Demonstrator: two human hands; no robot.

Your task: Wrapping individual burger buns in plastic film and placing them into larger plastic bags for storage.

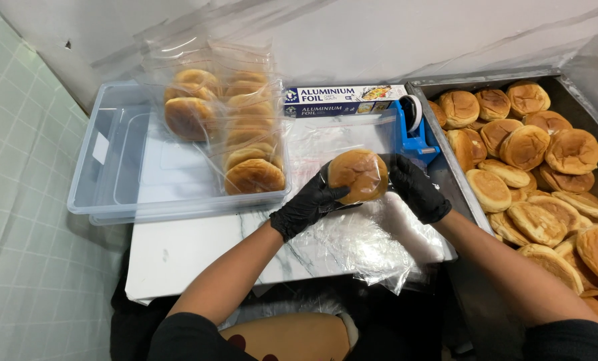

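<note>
**A:** Head view, looking straight down. What are the hands on?

**B:** Both hold one round brown bun just above the white worktop. The left hand, in a black glove, cups it from below and from the left, with its fingers curled against the bun's edge. The right hand, gloved too, closes on the far side, fingers wrapped round the rim. Neither hand is spread flat; both are bent around the bun.

**A:** Is it bare?

**B:** A clear plastic bag seems to lie under and partly round it, though I cannot tell how far it is in.

**A:** How would it handle?

**B:** Light and soft, I judge. It would dent under a hard squeeze, so the sides are the place to hold, with a wide, gentle cup. The film looks slippery and limp; it offers no support.

**A:** What lies about?

**B:** To the right, a metal tray heaped with loose buns. To the left, a clear plastic tub with bagged buns stacked at its right end. Behind the hands sit a box of foil and a blue tape dispenser.
</note>
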